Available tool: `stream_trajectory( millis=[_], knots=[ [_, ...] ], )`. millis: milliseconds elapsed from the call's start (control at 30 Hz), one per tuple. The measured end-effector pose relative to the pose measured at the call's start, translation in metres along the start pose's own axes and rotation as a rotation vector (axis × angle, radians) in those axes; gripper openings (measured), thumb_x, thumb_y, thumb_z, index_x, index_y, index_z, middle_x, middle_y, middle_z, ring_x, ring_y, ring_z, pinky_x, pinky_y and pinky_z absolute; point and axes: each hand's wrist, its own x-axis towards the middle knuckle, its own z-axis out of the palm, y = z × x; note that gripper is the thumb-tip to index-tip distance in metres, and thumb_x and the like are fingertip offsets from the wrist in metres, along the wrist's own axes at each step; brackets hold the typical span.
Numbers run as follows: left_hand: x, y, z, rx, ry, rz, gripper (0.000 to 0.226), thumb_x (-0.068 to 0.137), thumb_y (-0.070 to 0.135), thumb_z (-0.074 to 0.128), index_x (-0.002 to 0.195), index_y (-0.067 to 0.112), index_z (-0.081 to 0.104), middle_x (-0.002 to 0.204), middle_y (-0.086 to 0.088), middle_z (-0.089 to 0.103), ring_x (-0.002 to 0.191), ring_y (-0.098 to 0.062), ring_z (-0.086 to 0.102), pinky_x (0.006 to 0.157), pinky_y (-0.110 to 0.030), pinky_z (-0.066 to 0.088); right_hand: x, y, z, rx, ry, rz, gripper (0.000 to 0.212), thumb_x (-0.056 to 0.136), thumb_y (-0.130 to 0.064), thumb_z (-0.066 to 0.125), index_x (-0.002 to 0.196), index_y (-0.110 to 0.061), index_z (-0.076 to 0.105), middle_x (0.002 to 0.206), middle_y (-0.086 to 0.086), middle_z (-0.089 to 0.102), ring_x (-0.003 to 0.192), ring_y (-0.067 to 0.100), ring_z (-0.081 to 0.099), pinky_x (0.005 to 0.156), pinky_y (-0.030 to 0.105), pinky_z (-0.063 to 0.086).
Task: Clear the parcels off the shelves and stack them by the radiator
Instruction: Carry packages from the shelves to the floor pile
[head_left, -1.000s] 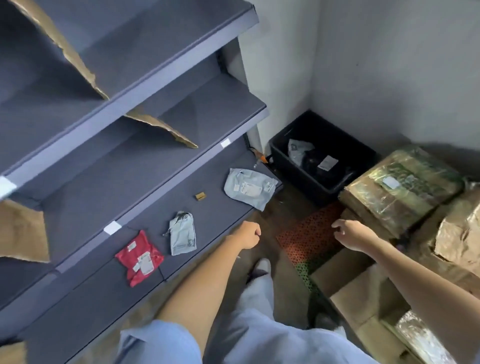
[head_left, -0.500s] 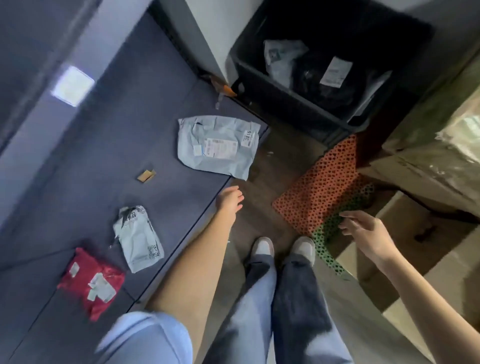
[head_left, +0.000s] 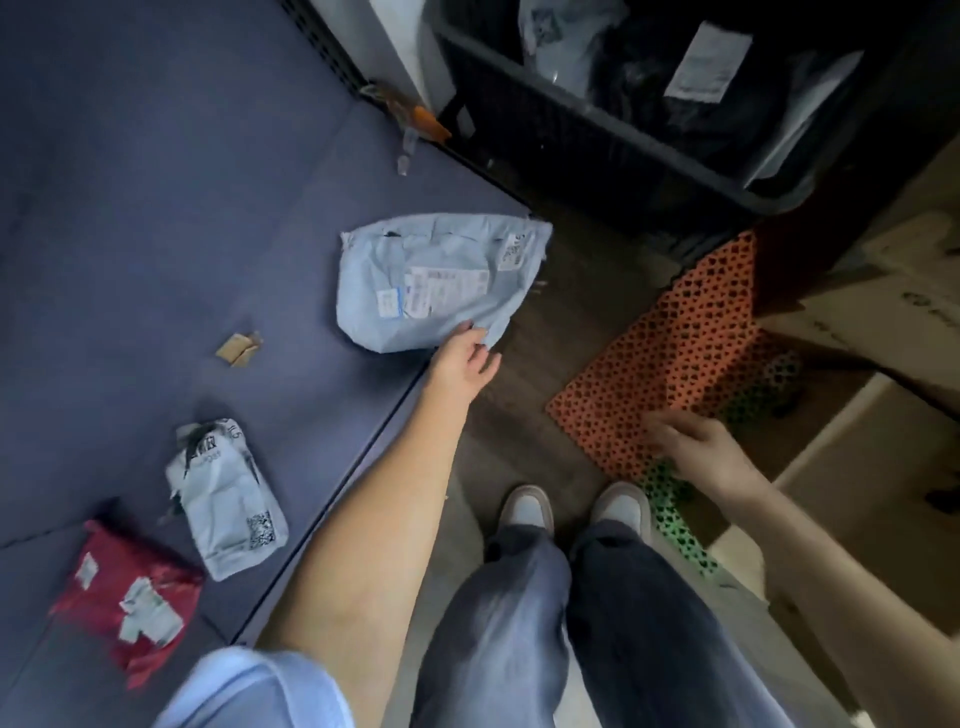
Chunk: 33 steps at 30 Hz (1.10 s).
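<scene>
Three parcels lie on the dark blue bottom shelf (head_left: 156, 208). A large pale blue mailer bag (head_left: 431, 280) sits at the shelf's front right corner. A small crumpled grey-white bag (head_left: 223, 499) and a red bag (head_left: 130, 597) lie further left. My left hand (head_left: 465, 358) reaches to the pale blue bag, fingers apart, fingertips touching its near corner. My right hand (head_left: 696, 447) hovers blurred over the floor mats, fingers loose, holding nothing. No radiator is in view.
A black crate (head_left: 623, 135) holding bagged parcels stands beyond the shelf's corner. An orange mat (head_left: 675, 353) and a green mat (head_left: 675, 519) lie on the floor. Cardboard boxes (head_left: 857, 493) fill the right side. A cardboard scrap (head_left: 239, 348) rests on the shelf. My feet stand between shelf and mats.
My view has dropped from the upper shelves to the bottom shelf and floor. My left hand has moved forward to the pale blue bag's corner. My right hand stays over the mats.
</scene>
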Motion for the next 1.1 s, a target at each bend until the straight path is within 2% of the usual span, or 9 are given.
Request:
stream_trajectory(
  millis=[167, 267, 367, 500, 700, 767, 900, 967, 1100],
  knots=[
    [-0.161, -0.022, 0.0, 0.243, -0.264, -0.137, 0.035, 0.091, -0.004, 0.045, 0.099, 0.027, 0.058, 0.091, 0.001, 0.061, 0.085, -0.014, 0.06, 0.081, -0.03, 0.047, -0.076, -0.068, -0.019, 0.509, -0.15, 0.291, 0.09, 0.068, -0.067, 0.062, 0.14, -0.018, 0.037, 0.13, 0.004, 0.049, 0.123, 0.029, 0.049, 0.1, 0.042, 0.041],
    [-0.239, -0.043, -0.003, 0.443, -0.337, -0.183, 0.041, 0.088, -0.011, 0.047, 0.1, 0.026, 0.059, 0.088, 0.005, 0.062, 0.076, -0.013, 0.061, 0.069, -0.027, 0.051, -0.105, -0.097, -0.023, 0.735, -0.064, 0.312, 0.071, 0.078, -0.043, 0.069, 0.135, -0.009, 0.044, 0.132, 0.016, 0.054, 0.119, 0.035, 0.054, 0.101, 0.048, 0.045],
    [-0.287, -0.053, 0.004, 0.444, -0.317, -0.255, 0.042, 0.089, -0.015, 0.043, 0.097, 0.024, 0.057, 0.09, 0.009, 0.065, 0.08, -0.011, 0.059, 0.077, -0.03, 0.048, -0.129, -0.117, -0.026, 0.494, 0.226, 0.157, 0.039, 0.09, -0.005, 0.047, 0.129, -0.003, 0.052, 0.125, 0.021, 0.058, 0.112, 0.037, 0.057, 0.098, 0.047, 0.047],
    [-0.321, -0.039, 0.027, 0.495, -0.317, -0.167, 0.039, 0.092, -0.011, 0.038, 0.113, 0.019, 0.051, 0.106, -0.007, 0.056, 0.097, -0.02, 0.056, 0.091, -0.034, 0.043, -0.171, -0.161, -0.052, 0.271, 0.172, -0.283, 0.027, 0.079, -0.003, 0.042, 0.081, -0.018, 0.064, 0.08, -0.006, 0.064, 0.08, 0.014, 0.057, 0.067, 0.02, 0.045],
    [-0.36, 0.012, 0.104, 0.49, -0.545, 0.093, 0.042, 0.087, -0.016, 0.043, 0.095, 0.021, 0.061, 0.091, 0.001, 0.068, 0.079, -0.007, 0.063, 0.072, -0.023, 0.043, -0.244, -0.185, -0.148, 0.665, 0.272, -0.554, 0.049, 0.087, 0.012, 0.039, 0.087, -0.028, 0.067, 0.086, -0.011, 0.071, 0.085, 0.009, 0.065, 0.073, 0.022, 0.055],
    [-0.373, 0.021, 0.145, 0.608, -0.627, 0.227, 0.04, 0.086, -0.014, 0.046, 0.094, 0.022, 0.061, 0.09, 0.004, 0.066, 0.077, -0.003, 0.063, 0.071, -0.019, 0.047, -0.253, -0.172, -0.182, 0.936, 0.389, -0.545, 0.037, 0.09, 0.006, 0.045, 0.088, -0.022, 0.068, 0.085, -0.009, 0.073, 0.084, 0.014, 0.066, 0.077, 0.031, 0.053],
    [-0.388, 0.018, 0.206, 0.822, -0.658, 0.428, 0.033, 0.091, 0.001, 0.052, 0.1, 0.031, 0.062, 0.1, 0.011, 0.061, 0.094, -0.001, 0.057, 0.082, -0.021, 0.046, -0.244, -0.132, -0.229, 1.403, 0.588, -0.407, 0.033, 0.096, -0.015, 0.05, 0.129, -0.012, 0.05, 0.128, 0.006, 0.059, 0.103, 0.021, 0.061, 0.086, 0.037, 0.051],
    [-0.388, 0.009, 0.216, 0.875, -0.653, 0.419, 0.031, 0.091, 0.003, 0.052, 0.103, 0.029, 0.062, 0.099, 0.01, 0.061, 0.095, -0.005, 0.057, 0.083, -0.024, 0.045, -0.231, -0.113, -0.233, 1.499, 0.584, -0.239, 0.039, 0.097, -0.026, 0.048, 0.133, -0.011, 0.044, 0.131, 0.01, 0.055, 0.098, 0.024, 0.062, 0.08, 0.042, 0.051],
    [-0.374, -0.016, 0.187, 0.963, -0.564, 0.286, 0.025, 0.095, 0.007, 0.047, 0.113, 0.018, 0.06, 0.104, -0.001, 0.06, 0.091, -0.013, 0.058, 0.087, -0.029, 0.042, -0.209, -0.093, -0.223, 1.399, 0.511, 0.052, 0.047, 0.099, -0.037, 0.039, 0.139, -0.013, 0.035, 0.138, 0.009, 0.051, 0.121, 0.027, 0.055, 0.09, 0.041, 0.045]
  ],
)
